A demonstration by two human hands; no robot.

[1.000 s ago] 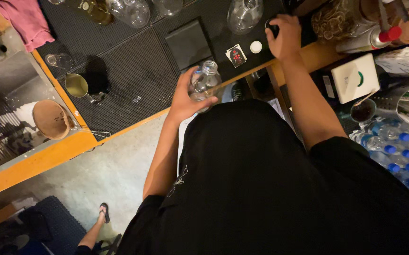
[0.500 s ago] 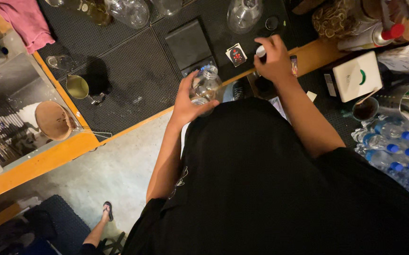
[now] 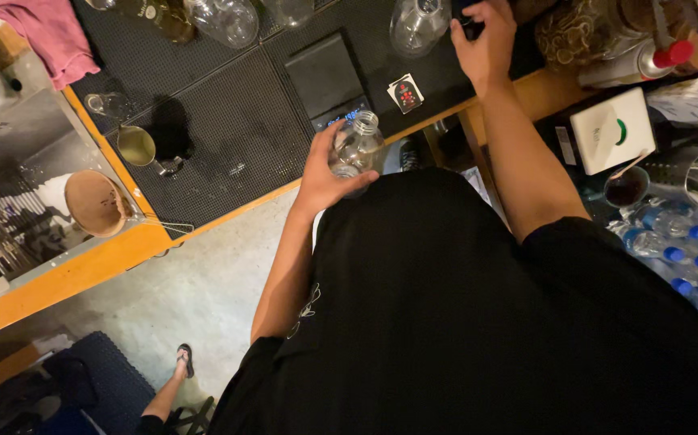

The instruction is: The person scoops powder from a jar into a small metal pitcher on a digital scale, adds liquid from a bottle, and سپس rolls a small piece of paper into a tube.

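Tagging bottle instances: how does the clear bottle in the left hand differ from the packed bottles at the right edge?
The hand-held bottle has no cap on; the packed bottles wear blue caps. The hand-held bottle is alone, gripped by the left hand above the counter edge; the packed bottles are bundled together low at the right. Both are clear plastic.

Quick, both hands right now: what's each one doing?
Left hand: closed around a clear plastic bottle.
Right hand: fingers curled on a small dark object, unclear what.
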